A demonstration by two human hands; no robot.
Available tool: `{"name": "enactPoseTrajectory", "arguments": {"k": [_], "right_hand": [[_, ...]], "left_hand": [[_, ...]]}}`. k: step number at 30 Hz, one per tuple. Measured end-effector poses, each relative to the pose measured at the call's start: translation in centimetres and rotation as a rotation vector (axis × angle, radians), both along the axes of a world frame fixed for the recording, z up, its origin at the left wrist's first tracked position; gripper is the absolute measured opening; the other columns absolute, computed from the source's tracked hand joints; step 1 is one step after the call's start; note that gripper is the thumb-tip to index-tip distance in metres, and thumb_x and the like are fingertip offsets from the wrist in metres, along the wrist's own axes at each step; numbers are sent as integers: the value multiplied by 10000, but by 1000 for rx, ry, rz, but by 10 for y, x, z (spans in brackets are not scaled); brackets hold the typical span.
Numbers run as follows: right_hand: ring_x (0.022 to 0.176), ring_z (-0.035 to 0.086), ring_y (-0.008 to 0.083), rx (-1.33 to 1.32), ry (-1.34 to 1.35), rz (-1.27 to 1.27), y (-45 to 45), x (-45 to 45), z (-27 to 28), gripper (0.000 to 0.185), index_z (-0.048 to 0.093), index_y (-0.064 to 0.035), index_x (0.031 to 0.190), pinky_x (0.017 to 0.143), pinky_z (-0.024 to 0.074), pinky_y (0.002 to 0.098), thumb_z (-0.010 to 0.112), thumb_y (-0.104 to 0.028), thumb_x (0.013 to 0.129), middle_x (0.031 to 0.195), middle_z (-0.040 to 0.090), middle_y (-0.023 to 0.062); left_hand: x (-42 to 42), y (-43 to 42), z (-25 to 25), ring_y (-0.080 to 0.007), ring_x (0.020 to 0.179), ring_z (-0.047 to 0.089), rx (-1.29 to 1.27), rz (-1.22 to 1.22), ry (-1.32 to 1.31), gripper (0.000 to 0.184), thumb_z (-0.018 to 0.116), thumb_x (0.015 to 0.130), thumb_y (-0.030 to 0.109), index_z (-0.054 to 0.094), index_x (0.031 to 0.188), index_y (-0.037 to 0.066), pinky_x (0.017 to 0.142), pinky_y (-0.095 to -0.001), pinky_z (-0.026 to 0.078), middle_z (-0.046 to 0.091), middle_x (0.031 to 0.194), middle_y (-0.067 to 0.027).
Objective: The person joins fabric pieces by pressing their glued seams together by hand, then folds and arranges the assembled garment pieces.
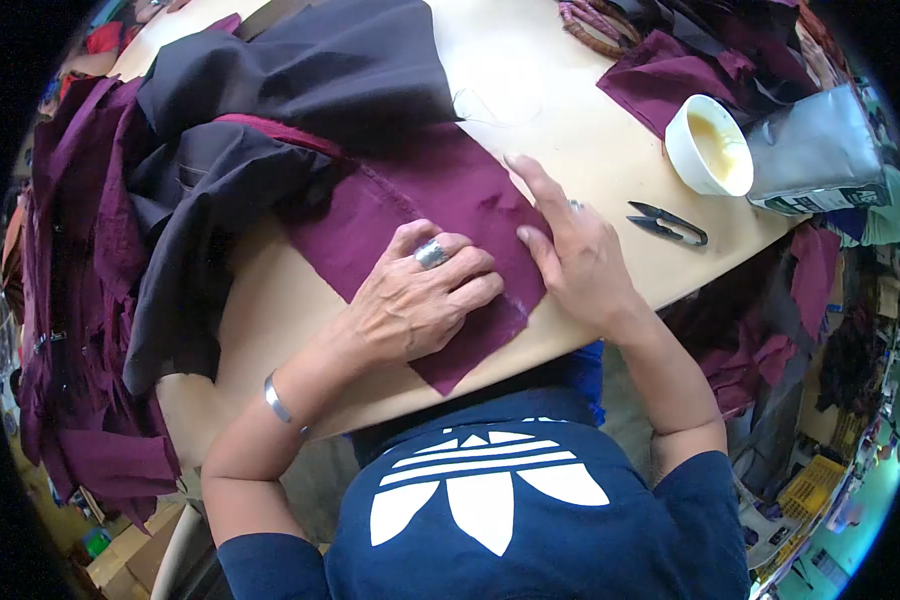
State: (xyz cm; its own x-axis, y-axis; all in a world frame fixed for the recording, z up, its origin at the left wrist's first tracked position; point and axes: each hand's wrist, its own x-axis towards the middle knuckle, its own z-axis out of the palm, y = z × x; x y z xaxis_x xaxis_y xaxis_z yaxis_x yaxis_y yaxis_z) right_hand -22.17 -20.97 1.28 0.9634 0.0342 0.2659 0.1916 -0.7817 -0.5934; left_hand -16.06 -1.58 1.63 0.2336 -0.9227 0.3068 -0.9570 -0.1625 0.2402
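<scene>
A maroon piece of cloth lies spread on the table with a seam line running down it, joined to dark grey cloth at the upper left. My left hand, wearing a wide silver ring, rests on the maroon cloth with its fingers curled in. What its fingertips hold, if anything, is hidden beneath the hand. At the cloth's right edge, my right hand has its index finger stretched out and its thumb apart. Black thread snips lie on the table to the right of this hand.
A white bowl with yellowish contents stands at the right, beside a silver bag. More maroon cloth is heaped behind them. Maroon strips hang over the left side. The table edge runs just before my body.
</scene>
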Motion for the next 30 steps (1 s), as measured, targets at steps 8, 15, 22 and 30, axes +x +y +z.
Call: {"name": "enactPoseTrajectory", "arguments": {"k": [8,15,22,30], "right_hand": [[754,596,340,-5,-90,13,-14,3,-7,679,319,-139,1372,725,429,409,583,-11,760,1086,599,161],[837,610,303,153,-114,37,-17,3,-12,626,395,-133,1331,737,420,382,594,-1,751,1233,539,110],[802,613,291,163,-87,26,-16,1,-11,622,410,-123,1320,728,420,374,610,-5,744,1210,554,114],[794,611,297,163,-111,24,-17,0,-14,623,413,-114,1316,729,423,380,611,1,737,1222,544,116]], "left_hand": [[3,-7,-9,-160,973,532,-16,-53,59,258,526,743,124,606,985,161,919,-386,344,550,996,-9],[0,7,-7,-127,1011,543,-8,-104,-35,267,506,774,175,605,1014,116,921,-351,360,548,1027,-4],[0,8,-3,-107,1030,532,10,-173,-100,288,540,757,178,595,1035,129,907,-336,366,553,1060,15],[-5,9,-2,-138,1055,504,54,-220,-203,326,541,787,230,549,1112,238,901,-375,355,524,1169,57]]}}
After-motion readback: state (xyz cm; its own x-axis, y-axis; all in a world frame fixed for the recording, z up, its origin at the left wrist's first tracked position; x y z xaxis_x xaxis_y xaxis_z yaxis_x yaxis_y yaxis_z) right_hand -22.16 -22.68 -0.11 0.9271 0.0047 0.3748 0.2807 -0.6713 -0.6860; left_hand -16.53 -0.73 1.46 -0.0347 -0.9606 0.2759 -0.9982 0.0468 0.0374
